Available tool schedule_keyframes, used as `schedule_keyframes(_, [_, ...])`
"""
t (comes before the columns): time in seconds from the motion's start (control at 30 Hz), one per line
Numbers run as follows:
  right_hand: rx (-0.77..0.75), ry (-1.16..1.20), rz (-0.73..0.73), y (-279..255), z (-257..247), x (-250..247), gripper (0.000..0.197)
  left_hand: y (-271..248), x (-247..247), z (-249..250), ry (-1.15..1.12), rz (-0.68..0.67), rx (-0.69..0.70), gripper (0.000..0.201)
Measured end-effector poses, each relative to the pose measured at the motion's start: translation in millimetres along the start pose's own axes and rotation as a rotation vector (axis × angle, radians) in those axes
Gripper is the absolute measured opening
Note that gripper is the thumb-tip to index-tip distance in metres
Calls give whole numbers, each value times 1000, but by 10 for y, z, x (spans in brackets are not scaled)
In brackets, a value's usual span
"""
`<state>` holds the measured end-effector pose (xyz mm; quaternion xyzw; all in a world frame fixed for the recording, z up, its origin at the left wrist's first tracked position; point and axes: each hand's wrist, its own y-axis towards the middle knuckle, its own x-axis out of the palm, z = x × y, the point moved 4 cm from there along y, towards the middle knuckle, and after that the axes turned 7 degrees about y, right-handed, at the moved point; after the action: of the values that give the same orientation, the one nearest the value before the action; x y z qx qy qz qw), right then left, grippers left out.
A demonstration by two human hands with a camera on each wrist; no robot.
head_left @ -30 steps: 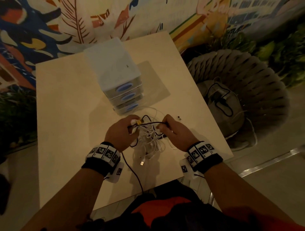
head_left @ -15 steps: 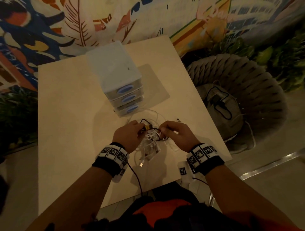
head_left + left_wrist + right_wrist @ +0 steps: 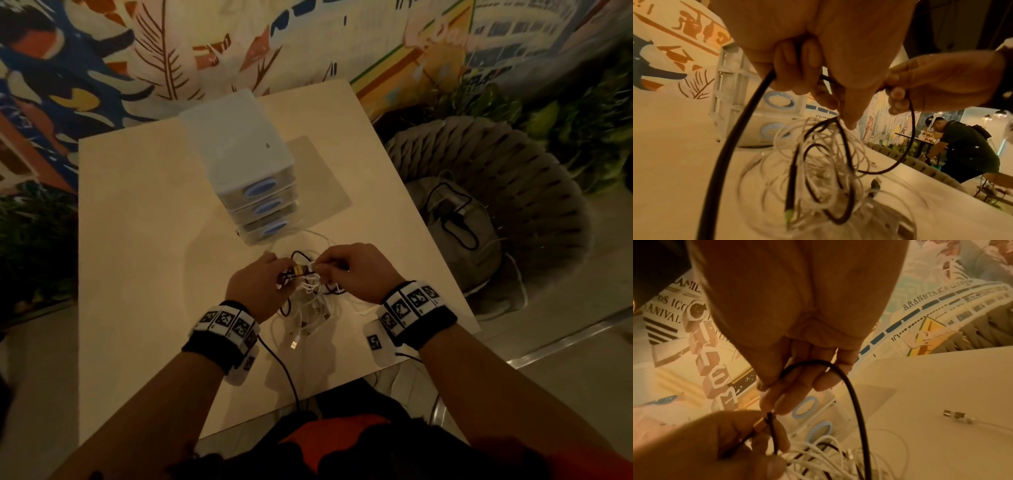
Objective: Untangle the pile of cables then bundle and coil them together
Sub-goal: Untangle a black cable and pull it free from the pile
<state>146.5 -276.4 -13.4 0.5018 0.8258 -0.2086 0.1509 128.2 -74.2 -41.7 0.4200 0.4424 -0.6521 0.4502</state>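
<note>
Head view: left hand (image 3: 258,286) and right hand (image 3: 352,270) meeting above tangled pile of white and black cables (image 3: 310,305) on pale wooden counter (image 3: 137,257), near white plastic three-drawer box (image 3: 246,171).

Left wrist view: left grip curled round thick black cable (image 3: 731,139); pile hanging below.

Right wrist view: right fingertips (image 3: 777,402) pinching thin black cable loop (image 3: 849,386); loose white-corded plug (image 3: 955,416) lying apart on counter.

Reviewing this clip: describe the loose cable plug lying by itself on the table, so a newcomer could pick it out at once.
Start at the pale square table and find the tangled pile of white and black cables under the hands. The small metal-tipped plug on a thin white cord lies on bare tabletop beyond the right hand. Unlike its neighbours, it lies apart from the tangle, untouched.
</note>
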Motion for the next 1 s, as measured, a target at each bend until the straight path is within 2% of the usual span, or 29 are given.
schedule_keyframes(0.1, [-69, 31, 42, -61, -48, -29, 11, -8, 50, -81, -14, -28, -45, 31])
schedule_keyframes(0.2, [-90, 86, 117, -184, 20, -101, 13, 1, 53, -173, -31, 43, -65, 23])
schedule_keyframes(0.27, [-71, 1, 120, -264, 150, -163, 14, 3, 63, -244, -43, 69, -86, 21])
schedule_keyframes(0.4, [105, -269, -145, -299, 409, -104, 25, 6, 101, -232, -8, 41, -26, 24])
schedule_keyframes(0.47, [93, -325, -184, -264, 333, -8, 28, 15, 91, -162, 30, 35, 9, 25])
schedule_keyframes(0.6, [67, -309, -163, -69, 20, 259, 34, 26, 59, -30, 79, 37, 55, 25])
schedule_keyframes(0.73, [94, -311, -141, 46, -55, 342, 27, -8, 61, -82, -31, 68, -4, 19])
schedule_keyframes(0.87, [166, -362, -138, -32, 115, 177, 18, -48, 115, -170, -177, 8, -32, 38])
schedule_keyframes(1.0, [145, -257, 73, -146, 322, -212, 14, -74, 111, -345, -280, 11, -105, 39])
